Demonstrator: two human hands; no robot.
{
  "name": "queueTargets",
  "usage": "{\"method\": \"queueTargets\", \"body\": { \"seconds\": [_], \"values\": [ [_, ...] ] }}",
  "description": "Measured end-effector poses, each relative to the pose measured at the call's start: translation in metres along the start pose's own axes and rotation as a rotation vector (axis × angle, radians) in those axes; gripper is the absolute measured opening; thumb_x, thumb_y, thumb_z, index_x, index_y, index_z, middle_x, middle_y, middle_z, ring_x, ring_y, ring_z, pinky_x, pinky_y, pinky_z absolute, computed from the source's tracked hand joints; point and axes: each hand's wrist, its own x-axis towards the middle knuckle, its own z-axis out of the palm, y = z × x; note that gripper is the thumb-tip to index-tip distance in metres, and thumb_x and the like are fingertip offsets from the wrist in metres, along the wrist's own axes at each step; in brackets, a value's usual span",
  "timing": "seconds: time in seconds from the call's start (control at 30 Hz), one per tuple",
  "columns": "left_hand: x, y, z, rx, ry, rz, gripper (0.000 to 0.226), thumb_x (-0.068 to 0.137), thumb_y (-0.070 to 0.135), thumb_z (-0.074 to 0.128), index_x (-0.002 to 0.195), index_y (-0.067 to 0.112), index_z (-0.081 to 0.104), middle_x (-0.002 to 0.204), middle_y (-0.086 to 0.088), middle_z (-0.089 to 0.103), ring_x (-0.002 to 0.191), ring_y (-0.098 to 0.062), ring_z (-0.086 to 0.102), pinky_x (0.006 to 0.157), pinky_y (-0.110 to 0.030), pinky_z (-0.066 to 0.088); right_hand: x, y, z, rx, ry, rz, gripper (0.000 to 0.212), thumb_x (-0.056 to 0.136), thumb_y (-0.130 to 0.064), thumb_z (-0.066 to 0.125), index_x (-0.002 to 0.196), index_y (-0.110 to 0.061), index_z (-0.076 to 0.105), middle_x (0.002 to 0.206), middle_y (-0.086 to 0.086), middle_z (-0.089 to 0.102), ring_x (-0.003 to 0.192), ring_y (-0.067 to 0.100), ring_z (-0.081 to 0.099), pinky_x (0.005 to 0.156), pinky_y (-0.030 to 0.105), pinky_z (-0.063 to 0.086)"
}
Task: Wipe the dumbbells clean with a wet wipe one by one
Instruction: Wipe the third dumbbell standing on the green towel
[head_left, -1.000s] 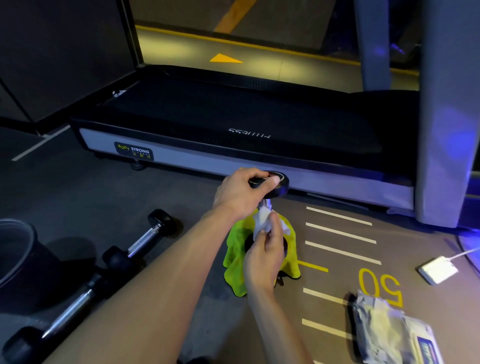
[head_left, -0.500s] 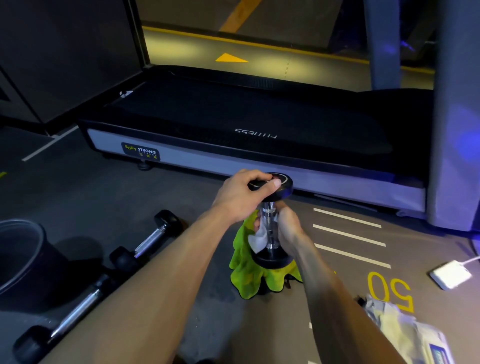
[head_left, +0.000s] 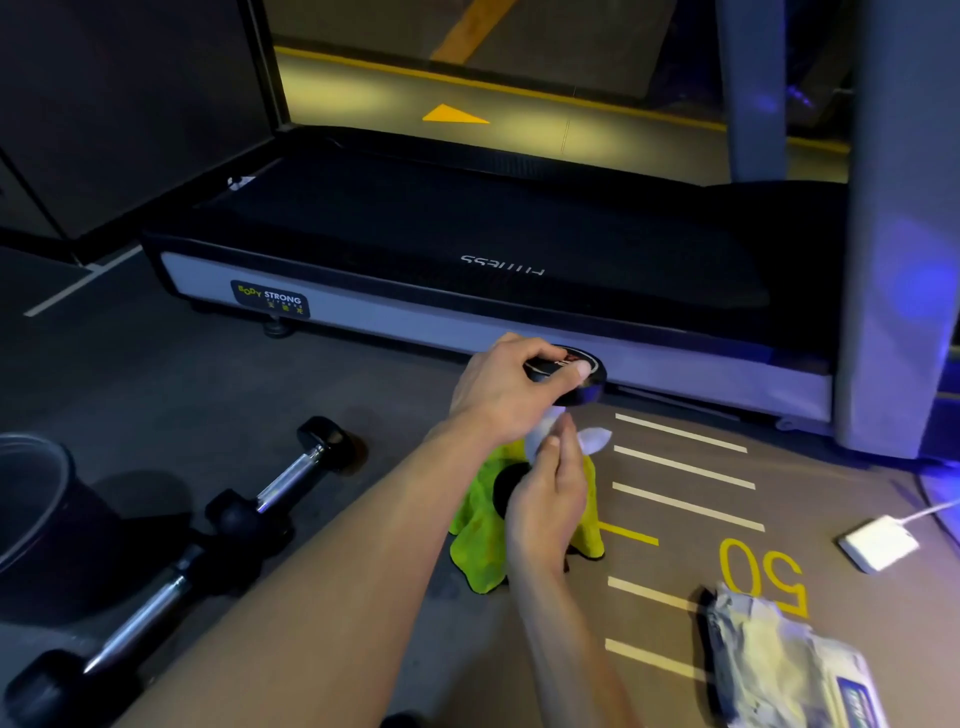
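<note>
A dumbbell (head_left: 569, 374) stands on end on a green cloth (head_left: 480, 535) on the floor (head_left: 156, 374), just near of the treadmill (head_left: 467, 244) edge. The left hand (head_left: 506, 387) grips its top head, fingers curled over the rim. The right hand (head_left: 545, 506) pinches a white wipe (head_left: 592, 439) against the handle below. Two more dumbbells (head_left: 291, 475) lie end to end at near left, beside a dark bin (head_left: 36, 514). Open floor stretches left of the cloth. A wipe pack (head_left: 789, 670) lies at near right, a white box (head_left: 878, 543) farther right.
</note>
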Motion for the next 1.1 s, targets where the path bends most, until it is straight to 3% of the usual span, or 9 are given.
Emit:
{"method": "queueTargets", "body": {
  "seconds": [0.1, 0.23, 0.37, 0.47, 0.57, 0.8, 0.97, 1.03, 1.1],
  "values": [
    [0.000, 0.000, -0.002, -0.007, -0.006, -0.008, 0.035, 0.086, 0.060, 0.072, 0.109, 0.034, 0.076, 0.111, 0.015, 0.063, 0.105, -0.006, 0.063, 0.096, -0.032, 0.051, -0.008, 0.006, -0.004, -0.035, 0.043, -0.137, 0.034, 0.106, -0.007, 0.047, 0.135, -0.012, 0.065, 0.140, -0.006, 0.059, 0.135, 0.003, 0.049, 0.111, 0.021, 0.038],
    [0.000, -0.004, -0.004, -0.015, -0.021, -0.002, 0.035, 0.084, 0.061, 0.073, 0.108, 0.036, 0.076, 0.109, 0.016, 0.061, 0.103, -0.006, 0.063, 0.093, -0.033, 0.054, 0.019, 0.009, -0.005, -0.023, 0.114, -0.129, 0.029, 0.097, -0.009, 0.064, 0.126, -0.013, 0.069, 0.119, -0.008, 0.066, 0.111, 0.004, 0.061, 0.097, 0.028, 0.051],
    [0.000, -0.003, -0.008, -0.015, -0.032, -0.005, 0.035, 0.086, 0.060, 0.072, 0.111, 0.036, 0.075, 0.108, 0.017, 0.059, 0.101, -0.003, 0.062, 0.091, -0.030, 0.054, 0.039, 0.013, 0.003, -0.019, -0.078, 0.005, 0.032, 0.093, -0.030, 0.073, 0.120, -0.013, 0.068, 0.107, -0.005, 0.073, 0.098, 0.006, 0.066, 0.094, 0.042, 0.056],
    [0.000, -0.004, -0.010, -0.032, -0.039, 0.002, 0.035, 0.088, 0.058, 0.071, 0.113, 0.035, 0.075, 0.109, 0.014, 0.060, 0.102, -0.004, 0.061, 0.092, -0.028, 0.051, 0.049, 0.010, 0.005, -0.071, -0.244, -0.045, 0.013, 0.094, -0.021, 0.072, 0.103, -0.013, 0.067, 0.077, -0.014, 0.071, 0.066, -0.003, 0.060, 0.066, 0.020, 0.050],
    [0.001, -0.006, -0.012, -0.034, -0.037, -0.008, 0.034, 0.089, 0.057, 0.070, 0.115, 0.034, 0.075, 0.114, 0.013, 0.061, 0.106, -0.006, 0.061, 0.094, -0.026, 0.049, 0.062, 0.003, 0.000, -0.130, -0.394, -0.004, 0.014, 0.096, -0.024, 0.070, 0.083, -0.022, 0.065, 0.058, -0.015, 0.063, 0.049, -0.002, 0.050, 0.052, 0.018, 0.041],
    [0.004, -0.014, -0.018, -0.042, -0.048, -0.042, 0.033, 0.092, 0.058, 0.065, 0.116, 0.036, 0.073, 0.117, 0.012, 0.060, 0.107, -0.005, 0.058, 0.082, -0.014, 0.042, 0.071, -0.009, 0.003, -0.176, -0.542, 0.170, 0.030, 0.087, -0.026, 0.075, 0.059, -0.019, 0.069, 0.058, 0.008, 0.062, 0.055, 0.021, 0.056, 0.057, 0.029, 0.043],
    [0.005, -0.015, -0.018, -0.039, -0.040, -0.043, 0.033, 0.093, 0.058, 0.064, 0.116, 0.036, 0.072, 0.117, 0.012, 0.060, 0.109, -0.005, 0.057, 0.087, -0.021, 0.044, 0.064, -0.030, 0.001, -0.066, -0.497, 0.069, 0.010, 0.092, -0.006, 0.067, 0.084, -0.013, 0.064, 0.054, -0.013, 0.063, 0.048, -0.005, 0.054, 0.051, 0.010, 0.041],
    [0.005, -0.015, -0.018, -0.042, -0.042, -0.037, 0.032, 0.094, 0.057, 0.064, 0.116, 0.036, 0.073, 0.117, 0.012, 0.060, 0.107, -0.005, 0.057, 0.085, -0.019, 0.044, 0.058, -0.030, -0.003, 0.032, -0.501, 0.044, 0.021, 0.093, -0.004, 0.062, 0.112, -0.012, 0.068, 0.088, -0.002, 0.076, 0.081, 0.001, 0.068, 0.072, 0.014, 0.050],
    [0.005, -0.015, -0.018, -0.047, -0.038, -0.034, 0.032, 0.094, 0.057, 0.063, 0.116, 0.036, 0.073, 0.117, 0.012, 0.060, 0.107, -0.005, 0.057, 0.082, -0.015, 0.041, 0.048, -0.025, -0.010, 0.147, -0.526, 0.057, 0.039, 0.097, -0.001, 0.051, 0.133, -0.013, 0.062, 0.115, 0.001, 0.073, 0.107, 0.008, 0.066, 0.088, 0.018, 0.051]
  ]
}}
